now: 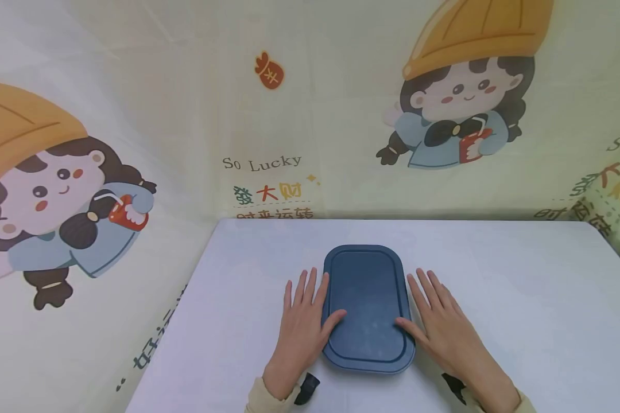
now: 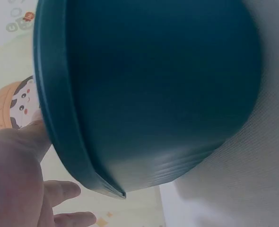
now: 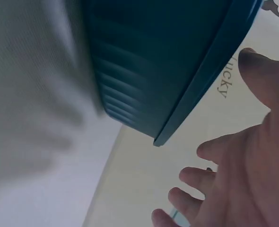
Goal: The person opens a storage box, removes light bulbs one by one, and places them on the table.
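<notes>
A dark blue rectangular box with rounded corners and a fitted lid (image 1: 367, 298) lies on the white table. Its smooth side wall (image 2: 163, 94) and overhanging lid rim fill much of the left wrist view; ribs run along the side wall (image 3: 125, 80) in the right wrist view. At the box's left edge is my left hand (image 1: 302, 327), fingers straight, thumb over the lid's rim. My right hand (image 1: 444, 327) is at the opposite edge with straight fingers spread and its thumb reaching over the rim. Whether that thumb touches the lid, I cannot tell.
The white tabletop (image 1: 522, 287) spreads around the box, its back edge meeting a cream cloth (image 1: 341, 115) printed with cartoon figures and lettering. More of the same cloth hangs at the left and right. Black straps (image 1: 307, 389) show at both wrists.
</notes>
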